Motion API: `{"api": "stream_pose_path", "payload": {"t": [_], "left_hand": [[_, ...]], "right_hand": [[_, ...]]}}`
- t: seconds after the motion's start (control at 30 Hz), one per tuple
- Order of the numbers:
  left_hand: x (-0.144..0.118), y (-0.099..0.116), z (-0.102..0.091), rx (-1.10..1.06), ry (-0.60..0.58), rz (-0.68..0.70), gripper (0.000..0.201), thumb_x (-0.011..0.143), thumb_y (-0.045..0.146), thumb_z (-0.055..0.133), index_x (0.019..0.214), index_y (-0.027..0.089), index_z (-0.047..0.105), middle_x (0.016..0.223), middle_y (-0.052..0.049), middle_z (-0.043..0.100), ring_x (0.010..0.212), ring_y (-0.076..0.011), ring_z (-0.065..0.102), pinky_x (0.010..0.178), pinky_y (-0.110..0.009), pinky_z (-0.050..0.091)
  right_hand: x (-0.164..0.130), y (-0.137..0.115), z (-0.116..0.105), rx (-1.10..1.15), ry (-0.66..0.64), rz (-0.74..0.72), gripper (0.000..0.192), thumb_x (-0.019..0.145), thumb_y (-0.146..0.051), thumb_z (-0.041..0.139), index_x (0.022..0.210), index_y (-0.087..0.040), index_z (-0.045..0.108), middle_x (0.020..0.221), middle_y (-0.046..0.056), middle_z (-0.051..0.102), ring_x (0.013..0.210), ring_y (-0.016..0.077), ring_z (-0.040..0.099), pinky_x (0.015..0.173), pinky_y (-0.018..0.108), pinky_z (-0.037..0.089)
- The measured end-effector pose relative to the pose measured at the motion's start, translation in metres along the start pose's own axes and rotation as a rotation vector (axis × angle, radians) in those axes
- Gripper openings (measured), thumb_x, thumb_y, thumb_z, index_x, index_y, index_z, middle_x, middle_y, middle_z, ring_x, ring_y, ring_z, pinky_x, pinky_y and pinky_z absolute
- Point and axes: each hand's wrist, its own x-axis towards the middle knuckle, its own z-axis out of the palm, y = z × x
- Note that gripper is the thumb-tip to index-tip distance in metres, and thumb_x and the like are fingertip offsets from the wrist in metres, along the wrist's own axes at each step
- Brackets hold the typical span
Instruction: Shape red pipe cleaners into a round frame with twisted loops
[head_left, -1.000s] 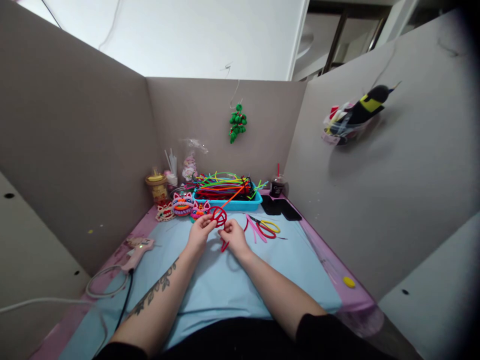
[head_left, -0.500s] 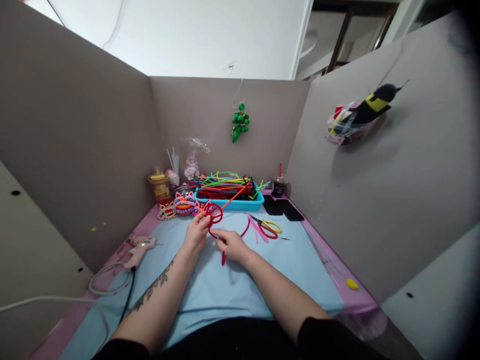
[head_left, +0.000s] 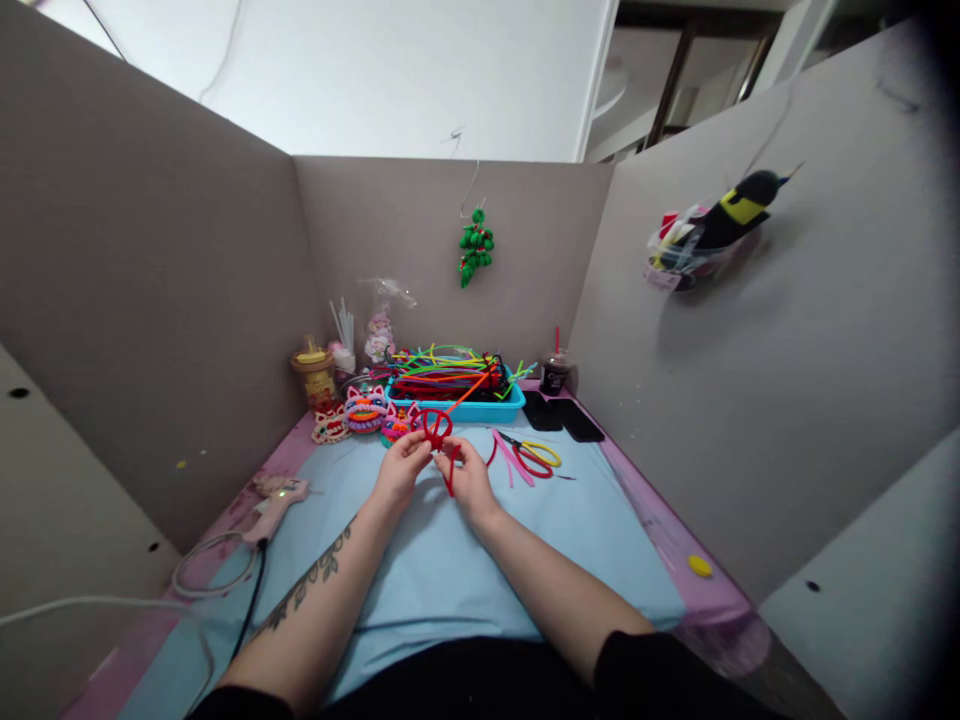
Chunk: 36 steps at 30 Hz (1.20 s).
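My left hand (head_left: 400, 474) and my right hand (head_left: 469, 481) meet over the light blue mat (head_left: 450, 560), both pinching a red pipe cleaner (head_left: 439, 432). The pipe cleaner is bent into small loops above my fingertips, and a short red tail hangs down between my hands. Just behind the loops lie colourful pipe-cleaner lion heads (head_left: 364, 409).
A blue tray (head_left: 453, 408) of mixed pipe cleaners stands at the back. Scissors with yellow and red handles (head_left: 537, 456) and loose pink pieces lie to the right. A pink glue gun (head_left: 274, 497) with its cable lies left. Two dark phones (head_left: 562, 416), a cup (head_left: 556, 371) and jars stand by the cardboard walls.
My right hand pulled down toward me with the red tail, then came back up to the left hand. The red loops have been drawn tighter and smaller.
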Motion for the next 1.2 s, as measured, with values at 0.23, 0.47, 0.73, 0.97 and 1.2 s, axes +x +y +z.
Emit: {"api": "stream_pose_path", "payload": {"t": [0.23, 0.47, 0.73, 0.97, 1.2], "left_hand": [[-0.008, 0.003, 0.007, 0.008, -0.009, -0.058, 0.035, 0.053, 0.025, 0.078, 0.083, 0.014, 0.064, 0.078, -0.004, 0.065, 0.067, -0.0116, 0.059, 0.065, -0.023, 0.045], [-0.007, 0.004, 0.004, 0.040, -0.023, -0.131, 0.034, 0.055, 0.029, 0.077, 0.082, 0.015, 0.063, 0.064, 0.002, 0.057, 0.053, -0.0054, 0.050, 0.048, -0.016, 0.034], [-0.008, 0.009, 0.007, 0.003, 0.012, -0.110, 0.038, 0.052, 0.029, 0.079, 0.079, 0.016, 0.056, 0.057, 0.006, 0.050, 0.045, -0.0031, 0.042, 0.043, -0.016, 0.028], [-0.008, 0.008, 0.004, 0.016, -0.028, -0.143, 0.035, 0.055, 0.030, 0.077, 0.078, 0.017, 0.054, 0.053, 0.008, 0.046, 0.042, -0.0023, 0.038, 0.042, -0.015, 0.025], [-0.007, 0.008, 0.002, 0.038, -0.053, -0.143, 0.033, 0.056, 0.031, 0.076, 0.077, 0.017, 0.054, 0.049, 0.009, 0.042, 0.040, -0.0028, 0.034, 0.041, -0.017, 0.023]], "right_hand": [[-0.004, -0.009, -0.001, -0.012, 0.045, 0.004, 0.027, 0.067, -0.027, 0.060, 0.092, -0.018, 0.055, 0.090, 0.004, 0.057, 0.075, 0.0142, 0.052, 0.068, 0.026, 0.045], [-0.003, -0.002, 0.000, 0.072, 0.043, 0.061, 0.027, 0.067, -0.028, 0.060, 0.091, -0.018, 0.054, 0.085, 0.003, 0.059, 0.067, 0.0128, 0.053, 0.063, 0.026, 0.045], [0.003, 0.006, -0.006, -0.020, 0.048, -0.072, 0.019, 0.068, -0.022, 0.059, 0.086, -0.017, 0.064, 0.084, 0.005, 0.061, 0.076, 0.0164, 0.057, 0.072, 0.030, 0.047], [-0.001, -0.005, -0.011, -0.110, -0.027, -0.177, 0.018, 0.074, -0.019, 0.054, 0.084, -0.021, 0.070, 0.086, 0.006, 0.057, 0.080, 0.0172, 0.056, 0.075, 0.032, 0.048], [0.000, -0.004, -0.012, -0.129, -0.061, -0.215, 0.025, 0.075, -0.014, 0.050, 0.087, -0.022, 0.070, 0.084, 0.005, 0.053, 0.079, 0.0163, 0.054, 0.075, 0.031, 0.046]]}}
